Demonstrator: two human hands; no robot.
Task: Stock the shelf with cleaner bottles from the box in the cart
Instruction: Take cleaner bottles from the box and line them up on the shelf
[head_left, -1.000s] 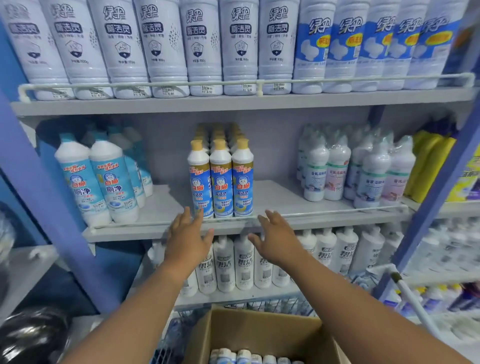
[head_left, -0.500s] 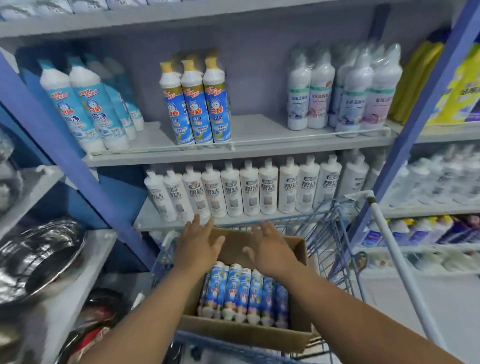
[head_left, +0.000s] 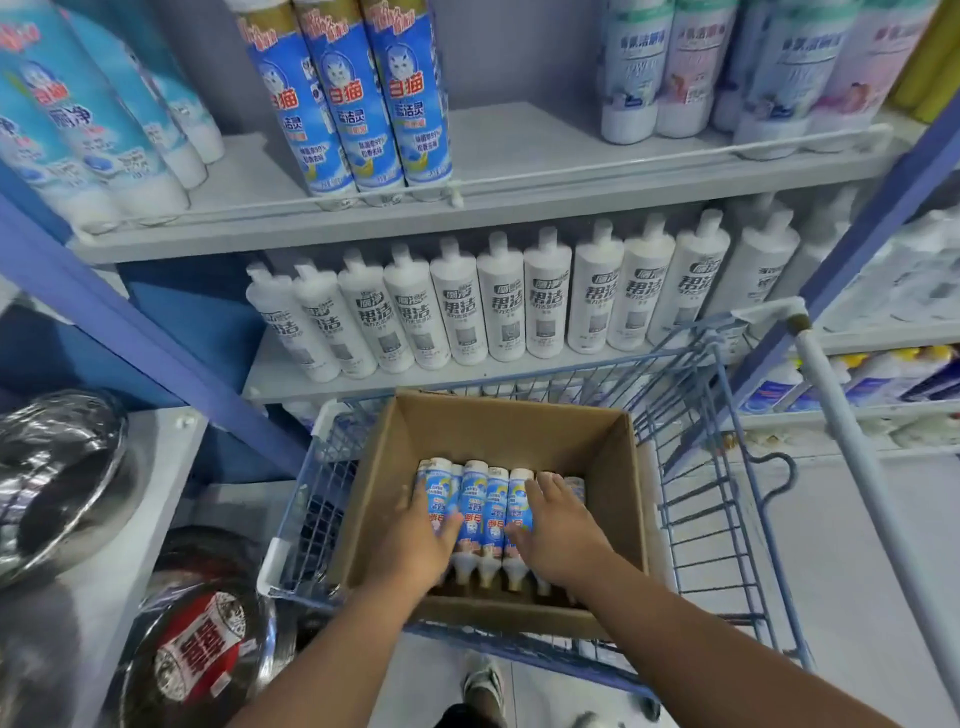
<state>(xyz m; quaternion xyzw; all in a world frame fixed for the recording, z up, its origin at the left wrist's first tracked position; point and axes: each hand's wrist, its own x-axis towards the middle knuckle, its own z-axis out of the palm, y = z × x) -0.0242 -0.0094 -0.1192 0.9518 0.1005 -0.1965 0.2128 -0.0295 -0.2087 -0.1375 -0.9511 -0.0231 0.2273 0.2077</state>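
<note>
Head view: both hands reach down into the box in the cart.
Left hand: fingers spread and fairly straight, lying on the left bottles of the row; no curl round any of them shows.
Right hand: fingers spread, lying flat on the right bottles of the row.
Cleaner bottles: blue-and-white, laid flat side by side on the box floor, necks toward the person.
Box: open cardboard, sitting in the cart.
Cart: blue wire, parked against the shelf.
Shelf: three matching bottles stand upright at its front rail.
</note>
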